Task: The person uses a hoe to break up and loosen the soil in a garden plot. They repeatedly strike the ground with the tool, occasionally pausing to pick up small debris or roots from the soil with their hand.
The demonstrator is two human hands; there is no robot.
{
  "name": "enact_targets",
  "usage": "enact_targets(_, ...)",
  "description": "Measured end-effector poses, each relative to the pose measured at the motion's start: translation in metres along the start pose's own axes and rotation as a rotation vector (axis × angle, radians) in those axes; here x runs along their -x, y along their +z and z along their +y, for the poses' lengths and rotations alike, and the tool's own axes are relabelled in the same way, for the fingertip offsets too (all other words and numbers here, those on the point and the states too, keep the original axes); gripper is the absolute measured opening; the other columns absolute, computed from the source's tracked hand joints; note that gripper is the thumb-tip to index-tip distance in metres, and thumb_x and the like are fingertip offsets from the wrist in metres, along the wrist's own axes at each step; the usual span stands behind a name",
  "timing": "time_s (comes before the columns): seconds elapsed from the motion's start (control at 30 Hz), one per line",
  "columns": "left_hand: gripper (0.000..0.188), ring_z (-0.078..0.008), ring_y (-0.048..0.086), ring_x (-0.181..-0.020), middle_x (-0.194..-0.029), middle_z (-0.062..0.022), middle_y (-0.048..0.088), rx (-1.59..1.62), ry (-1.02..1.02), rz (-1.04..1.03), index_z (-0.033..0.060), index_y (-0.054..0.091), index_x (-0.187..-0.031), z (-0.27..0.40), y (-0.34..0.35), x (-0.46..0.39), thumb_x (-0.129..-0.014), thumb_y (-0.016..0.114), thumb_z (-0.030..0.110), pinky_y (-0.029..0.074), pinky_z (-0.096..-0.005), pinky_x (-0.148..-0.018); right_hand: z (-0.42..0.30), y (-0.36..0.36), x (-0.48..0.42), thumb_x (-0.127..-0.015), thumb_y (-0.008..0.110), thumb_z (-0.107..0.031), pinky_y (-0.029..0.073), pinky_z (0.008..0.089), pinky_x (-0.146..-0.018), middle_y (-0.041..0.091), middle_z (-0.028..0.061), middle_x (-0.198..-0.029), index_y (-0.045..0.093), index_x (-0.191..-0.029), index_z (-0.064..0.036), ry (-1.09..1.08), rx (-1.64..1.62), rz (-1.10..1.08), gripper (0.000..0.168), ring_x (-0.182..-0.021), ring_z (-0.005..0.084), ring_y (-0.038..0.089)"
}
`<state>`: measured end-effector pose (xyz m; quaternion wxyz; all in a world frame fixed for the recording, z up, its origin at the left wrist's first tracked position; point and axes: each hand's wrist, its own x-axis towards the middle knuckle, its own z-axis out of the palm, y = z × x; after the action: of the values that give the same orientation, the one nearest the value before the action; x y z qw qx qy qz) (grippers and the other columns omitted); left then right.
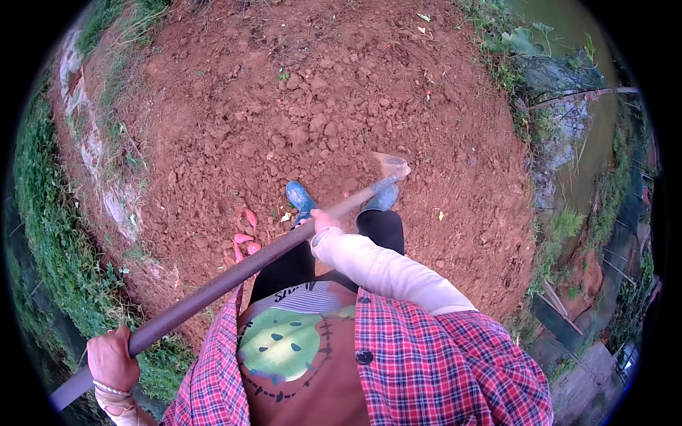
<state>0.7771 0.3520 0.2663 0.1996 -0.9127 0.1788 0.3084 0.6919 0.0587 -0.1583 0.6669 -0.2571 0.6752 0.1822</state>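
A hoe with a long brown handle [213,293] slants across my body from lower left to upper right. My left hand [113,358], with a beaded bracelet at its wrist, is closed around the handle near its rear end. Farther down the shaft, my right hand [323,219] grips it in front of my legs. The hoe's blade [391,162] is at or just above the soil beyond my right boot [384,197]; whether it touches the ground I cannot tell. Several pinkish-red tubers [243,238], which look like sweet potatoes, lie left of my feet, partly beside the handle.
Reddish loose soil [319,122] with clods spreads around my blue boots [299,196]. Green vines [58,277] and a strip of pale sheeting [120,207] border the left side. Muddy water [591,154], weeds and planks [559,306] lie past the right edge.
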Motion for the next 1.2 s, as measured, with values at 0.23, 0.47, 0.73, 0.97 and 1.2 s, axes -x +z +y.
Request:
enact_targets(0.23,0.022,-0.033,0.049,-0.073,-0.075,-0.0132,0.052,-0.143,-0.29,0.384,0.0034,0.05,-0.081,-0.109,0.03,0.085,-0.059,0.055,0.001,0.037,-0.0402,-0.065,0.014,0.092,0.146,-0.081,0.055,-0.013,0.049,0.0436,-0.054,0.051,0.0182,-0.081,0.04,-0.095,0.004,0.192,-0.209,-0.319,0.026,-0.063,0.0311,0.056)
enact_targets(0.47,0.011,-0.0359,0.049,-0.058,-0.059,-0.0152,0.049,-0.015,-0.366,0.184,0.0038,0.045,-0.061,-0.051,0.049,0.053,-0.055,0.054,0.001,0.035,-0.0435,-0.051,-0.03,0.09,0.119,-0.079,0.056,-0.007,0.05,0.0411,-0.066,0.048,0.0126,-0.082,0.042,-0.087,-0.001,-0.034,-0.217,-0.382,0.017,-0.071,0.0266,0.055)
enact_targets(0.73,0.015,-0.0275,0.053,-0.051,-0.055,-0.0097,0.05,0.116,-0.195,0.151,0.0079,0.045,-0.061,0.034,0.096,-0.008,-0.055,0.057,0.003,0.04,-0.0381,-0.048,-0.084,0.008,0.073,-0.077,0.05,-0.003,0.046,0.0443,-0.069,0.047,0.0114,-0.083,0.041,-0.094,-0.002,-0.139,-0.204,-0.107,0.019,-0.076,0.0269,0.05)
enact_targets(0.97,0.004,-0.021,0.057,-0.054,-0.056,-0.0063,0.053,0.215,0.041,0.038,0.0095,0.049,-0.069,0.132,0.13,-0.062,-0.067,0.052,0.011,0.045,-0.0334,-0.048,-0.08,-0.049,0.051,-0.078,0.05,-0.005,0.049,0.041,-0.072,0.051,0.0209,-0.098,0.042,-0.101,0.005,0.052,0.271,-0.156,0.025,-0.086,0.0328,0.056)
enact_targets(1.2,0.022,-0.0297,0.06,-0.068,-0.068,-0.0147,0.06,0.528,0.387,-0.513,0.0067,0.058,-0.079,0.183,0.158,-0.095,-0.071,0.052,0.026,0.047,-0.0402,-0.06,-0.116,-0.093,0.06,-0.065,0.061,-0.006,0.045,0.0373,-0.075,0.05,0.0188,-0.107,0.047,-0.108,-0.001,-0.754,1.793,-0.438,0.045,-0.095,0.0295,0.053)
